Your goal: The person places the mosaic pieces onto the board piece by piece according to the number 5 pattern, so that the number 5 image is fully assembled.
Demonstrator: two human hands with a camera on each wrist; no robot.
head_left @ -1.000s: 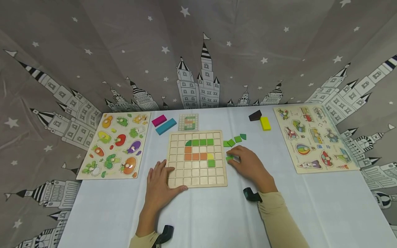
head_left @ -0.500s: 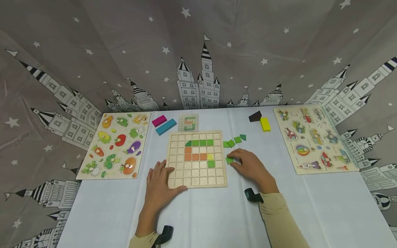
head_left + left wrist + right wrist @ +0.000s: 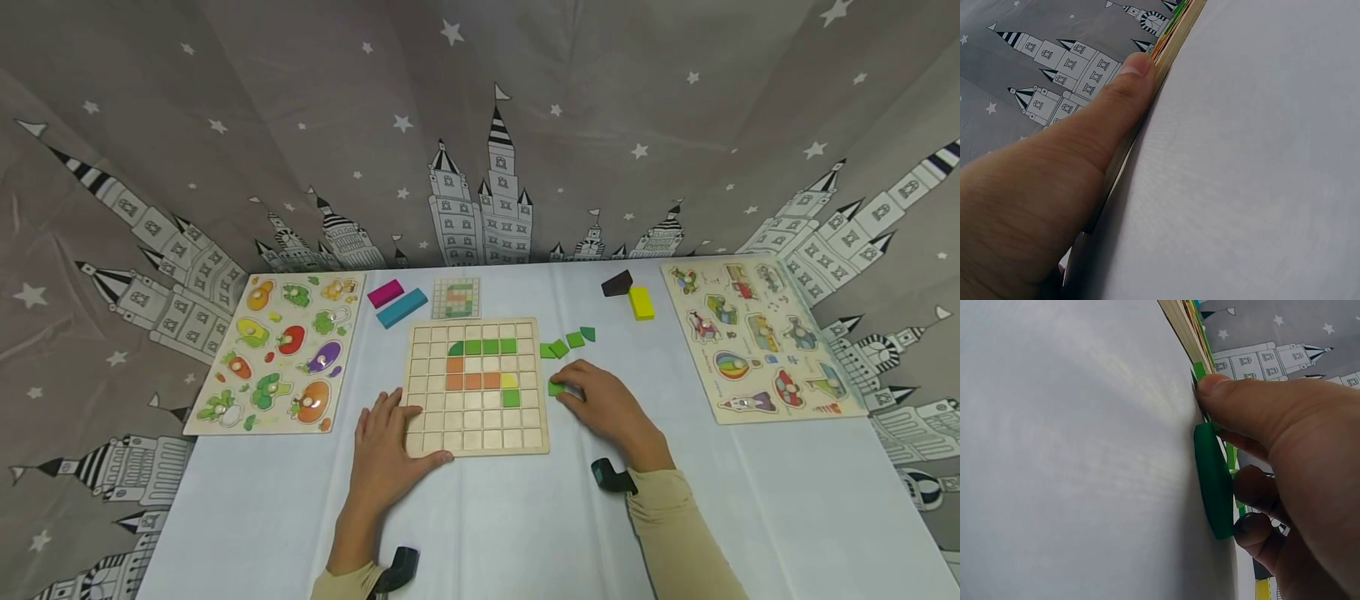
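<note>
A square wooden grid board (image 3: 480, 429) lies on the table, with green, orange and yellow tiles set in some cells. My left hand (image 3: 386, 442) rests at its near left corner, fingers spread along the left edge and thumb along the near edge. In the left wrist view the thumb (image 3: 1138, 65) touches the board's side. My right hand (image 3: 611, 408) is just right of the board and pinches a green square tile (image 3: 556, 388) between thumb and forefinger, close to the table. By its other fingers stands a dark green piece (image 3: 1213, 481), hidden under the hand in the head view.
Several loose green tiles (image 3: 558, 347) trail off behind the right hand. A small pattern card (image 3: 456, 297) lies behind the board. Magenta (image 3: 386, 292), blue (image 3: 402, 307), black (image 3: 617, 282) and yellow (image 3: 641, 302) blocks lie farther back. A vegetable puzzle (image 3: 281, 354) and a toy puzzle (image 3: 757, 333) flank both sides.
My right hand has shifted slightly toward me and its forefinger has come down to the green tile. The left hand and the board have stayed put.
</note>
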